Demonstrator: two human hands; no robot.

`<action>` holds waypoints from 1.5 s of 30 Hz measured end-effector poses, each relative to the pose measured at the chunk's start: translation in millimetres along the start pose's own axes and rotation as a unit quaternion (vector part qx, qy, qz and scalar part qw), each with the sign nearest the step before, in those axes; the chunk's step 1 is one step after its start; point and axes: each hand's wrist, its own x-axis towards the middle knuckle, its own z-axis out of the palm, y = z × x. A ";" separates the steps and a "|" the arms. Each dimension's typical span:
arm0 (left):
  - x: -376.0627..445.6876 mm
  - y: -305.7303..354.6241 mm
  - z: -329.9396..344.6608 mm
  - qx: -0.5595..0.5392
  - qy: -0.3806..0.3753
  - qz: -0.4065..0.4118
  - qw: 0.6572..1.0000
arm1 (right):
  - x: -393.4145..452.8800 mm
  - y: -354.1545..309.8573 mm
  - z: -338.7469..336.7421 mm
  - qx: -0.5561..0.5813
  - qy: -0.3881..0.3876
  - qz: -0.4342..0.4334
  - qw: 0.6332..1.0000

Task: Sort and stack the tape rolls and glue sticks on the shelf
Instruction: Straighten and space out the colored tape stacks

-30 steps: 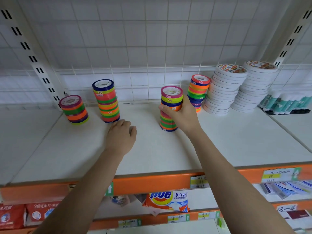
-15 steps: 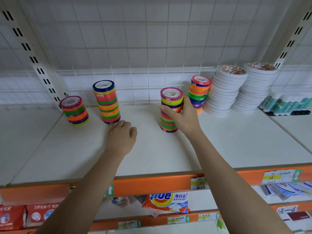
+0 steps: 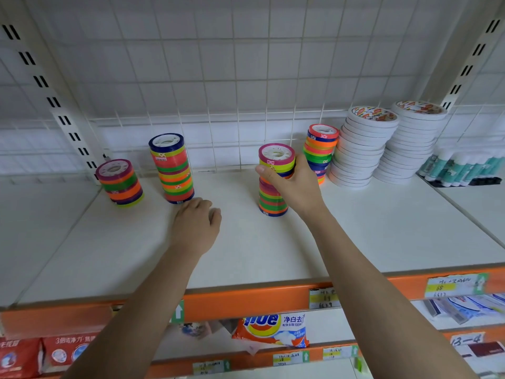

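Head view: right hand (image 3: 296, 187) grips the middle tape stack (image 3: 274, 181) on the shelf (image 3: 382, 228); left hand (image 3: 195, 228) rests there, fingers loosely curled, holding nothing.

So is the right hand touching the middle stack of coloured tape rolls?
Touching: the head view shows the right hand wrapped around the middle stack, thumb on its front.

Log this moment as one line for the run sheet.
right hand: grips colored tape stack | left hand: rests on shelf, holds nothing | glue sticks: untouched
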 end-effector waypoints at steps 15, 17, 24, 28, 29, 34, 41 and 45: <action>-0.3 1.7 -1.4 0.007 -0.003 -0.003 1.000 | -2.4 7.9 0.3 0.009 -0.008 -0.004 1.000; -0.6 2.1 -1.7 0.006 -0.003 -0.004 1.000 | -3.6 10.9 1.3 0.008 -0.015 -0.004 1.000; -0.8 4.0 -3.0 0.006 -0.002 -0.006 1.000 | -6.5 14.0 3.2 0.025 -0.007 -0.010 1.000; -0.7 4.1 -2.6 0.003 -0.001 -0.005 1.000 | -6.9 16.0 3.2 0.031 -0.007 -0.012 0.999; -0.5 3.8 -2.3 0.002 -0.002 -0.006 1.000 | -6.7 16.7 3.1 0.032 -0.005 -0.015 0.999; -0.2 2.1 -0.8 0.002 -0.006 -0.004 1.000 | -6.3 18.9 4.0 0.032 0.001 -0.023 0.999; -0.8 2.0 -1.0 0.001 -0.001 -0.003 1.000 | -7.2 19.9 5.6 0.032 0.007 -0.021 0.999; -0.4 1.8 -0.8 0.005 -0.004 0.000 1.000 | -7.8 19.9 5.8 0.036 0.012 -0.023 0.999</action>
